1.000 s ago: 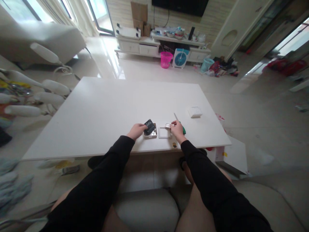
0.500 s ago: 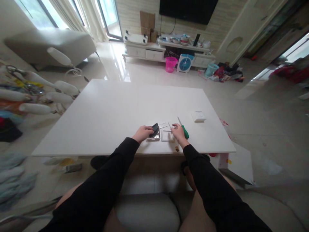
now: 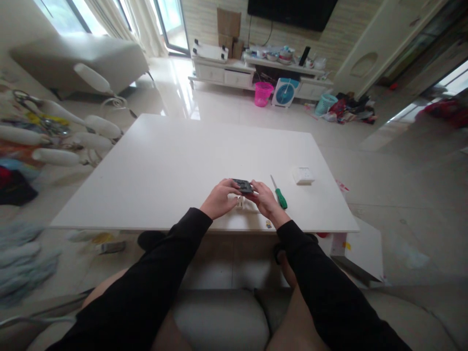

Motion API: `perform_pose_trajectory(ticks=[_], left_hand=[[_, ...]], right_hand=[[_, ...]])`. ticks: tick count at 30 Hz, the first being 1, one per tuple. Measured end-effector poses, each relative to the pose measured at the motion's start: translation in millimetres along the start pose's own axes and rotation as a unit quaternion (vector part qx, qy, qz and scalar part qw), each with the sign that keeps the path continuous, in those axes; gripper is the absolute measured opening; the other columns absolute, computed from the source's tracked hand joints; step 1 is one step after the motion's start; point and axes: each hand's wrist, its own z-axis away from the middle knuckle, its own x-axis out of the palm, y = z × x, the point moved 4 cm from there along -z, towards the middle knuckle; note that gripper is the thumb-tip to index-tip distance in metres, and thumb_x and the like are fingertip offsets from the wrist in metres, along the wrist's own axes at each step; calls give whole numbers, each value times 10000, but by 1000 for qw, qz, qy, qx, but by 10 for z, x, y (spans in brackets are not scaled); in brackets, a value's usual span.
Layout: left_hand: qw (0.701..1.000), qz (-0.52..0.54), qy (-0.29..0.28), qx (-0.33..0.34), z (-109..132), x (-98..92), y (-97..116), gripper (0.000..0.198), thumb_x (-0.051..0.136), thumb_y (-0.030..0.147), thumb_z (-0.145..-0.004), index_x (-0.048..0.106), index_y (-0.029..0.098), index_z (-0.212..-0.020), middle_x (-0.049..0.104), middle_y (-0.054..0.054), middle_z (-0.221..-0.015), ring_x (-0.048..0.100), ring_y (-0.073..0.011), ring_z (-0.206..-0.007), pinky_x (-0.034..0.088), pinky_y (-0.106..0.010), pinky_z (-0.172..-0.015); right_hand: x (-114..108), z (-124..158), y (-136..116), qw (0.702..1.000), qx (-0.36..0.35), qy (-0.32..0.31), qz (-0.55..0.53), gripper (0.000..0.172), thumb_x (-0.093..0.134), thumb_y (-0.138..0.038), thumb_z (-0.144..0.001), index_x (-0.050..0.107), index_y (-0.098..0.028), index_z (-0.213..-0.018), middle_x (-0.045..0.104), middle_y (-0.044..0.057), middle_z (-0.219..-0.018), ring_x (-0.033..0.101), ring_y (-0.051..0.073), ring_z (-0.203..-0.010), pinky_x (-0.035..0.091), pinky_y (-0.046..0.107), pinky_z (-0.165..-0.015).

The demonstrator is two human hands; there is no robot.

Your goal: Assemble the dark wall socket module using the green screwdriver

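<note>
Black flat rectangular plastic-looking piece (image 3: 243, 186), centre of frame, apparently lifted over the white tabletop (image 3: 164, 165). Long axis roughly left-right. Left hand (image 3: 218, 200) clamped on its left end, right hand (image 3: 266, 201) on its right; neither nearer. Half a second earlier: left alone held it, right apart from it. Green-handled metal screwdriver (image 3: 280, 197) lies unmoved, right of centre.

The white table (image 3: 164, 165) bears a white socket block (image 3: 303, 175) at far right, a green-handled screwdriver (image 3: 281, 199) left of it, small yellowish bits (image 3: 268, 224) by the near edge, and partly hidden white parts (image 3: 252, 211) near the middle of that edge.
</note>
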Motion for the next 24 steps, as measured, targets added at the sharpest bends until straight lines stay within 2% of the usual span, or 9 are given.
perform_pose_trajectory(ticks=[2,5,8,11,17,19,21,24], left_hand=[[999,-8,-13,32,10,9,36,151,676,107,-758,762,220,-810,710,-70,-1024,656,-249,-1085,526,-436,-1043],[999,-29,-8,24,15,6,23,134,682,129,-755,714,209,-857,680,-71,-1004,642,-244,-1024,536,-418,-980],[997,-72,5,-5,20,-9,-35,413,758,183,-698,682,203,-1103,638,-100,-1156,595,-289,-1130,518,-449,-1021],[995,-94,-13,-13,33,2,-98,670,807,244,-684,596,210,-1320,602,-131,-1305,536,-337,-1268,460,-494,-1115],[987,-152,-56,-8,56,-24,-111,737,788,272,-695,545,195,-1387,644,-146,-1270,609,-335,-1191,499,-449,-1053],[981,-184,-41,-38,65,-113,-135,731,784,298,-705,540,200,-1387,660,-142,-1258,629,-331,-1174,509,-430,-1026],[969,-226,-28,-99,97,-236,-214,697,775,335,-722,548,203,-1368,678,-136,-1228,654,-321,-1137,520,-411,-985],[933,-299,-61,-192,200,-406,-405,649,765,381,-731,568,205,-1324,699,-129,-1169,682,-312,-1072,528,-391,-917]], right_hand=[[-18,16,-17,1000,-6,9,-20,377,845,-364,-755,575,-237,-985,736,20,-942,741,167,-831,647,345,-817],[-35,26,-16,1000,-20,24,-2,447,857,-249,-676,589,-235,-1033,717,14,-962,724,168,-866,645,342,-791],[-5,49,-18,998,-48,28,37,440,824,-248,-665,599,-234,-1043,692,18,-1005,707,171,-882,640,324,-721],[72,95,-21,995,-66,3,77,434,799,-257,-662,608,-232,-1051,686,22,-1041,699,160,-845,636,316,-686],[189,167,-1,991,-54,-40,118,397,767,-288,-705,603,-234,-1063,680,30,-1078,693,144,-816,616,282,-647],[183,153,-4,989,-50,-30,138,342,737,-336,-757,602,-229,-1052,671,38,-1083,696,151,-843,612,286,-660],[148,121,-22,983,-55,-7,173,285,692,-373,-804,603,-226,-1031,666,39,-1070,690,155,-867,610,295,-685],[68,72,-50,974,-60,23,218,233,641,-386,-833,609,-219,-993,661,39,-1023,676,174,-898,604,315,-707]])
